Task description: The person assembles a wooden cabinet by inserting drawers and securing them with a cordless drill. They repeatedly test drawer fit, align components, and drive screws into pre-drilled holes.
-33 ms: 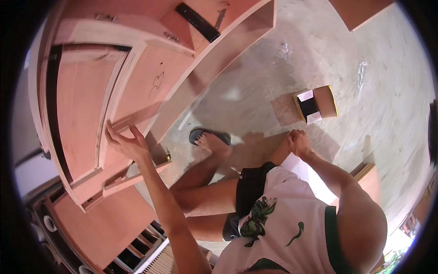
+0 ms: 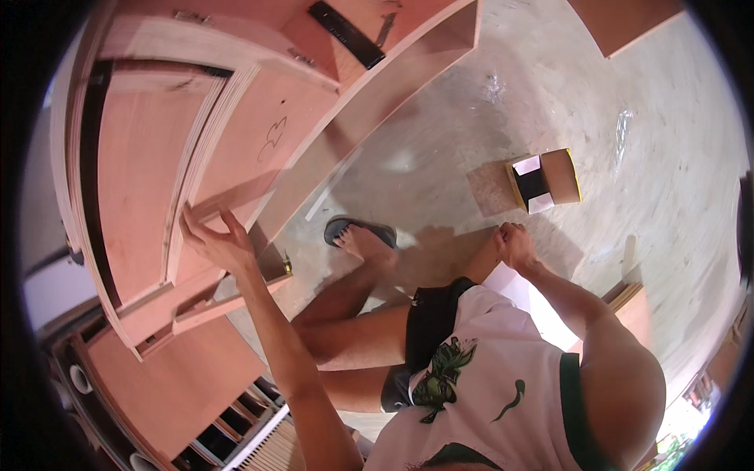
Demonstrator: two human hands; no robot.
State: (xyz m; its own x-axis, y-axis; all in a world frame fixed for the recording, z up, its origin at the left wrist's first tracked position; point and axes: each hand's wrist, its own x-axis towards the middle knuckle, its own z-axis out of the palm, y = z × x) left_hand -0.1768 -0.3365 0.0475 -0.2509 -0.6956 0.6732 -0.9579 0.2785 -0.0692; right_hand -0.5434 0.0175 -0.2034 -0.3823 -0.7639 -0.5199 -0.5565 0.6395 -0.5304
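Grey floor is bordering a wooden cabinet at left, likely heavy and stiff, best gripped by its edges. Left hand is touching it, spread; right hand is resting curled, contents unclear

Left grip at wooden cabinet

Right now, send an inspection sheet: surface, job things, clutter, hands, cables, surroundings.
Surface: grey floor, pale streaks.
Job things: wooden cabinet on the left; black strip lying on it.
Clutter: open box on the floor, flaps up.
Hands: left hand at the cabinet, fingers spread, contact unclear; right hand loosely curled, contents unclear.
Cables: nothing seen.
Surroundings: wooden boards at top right and lower left.
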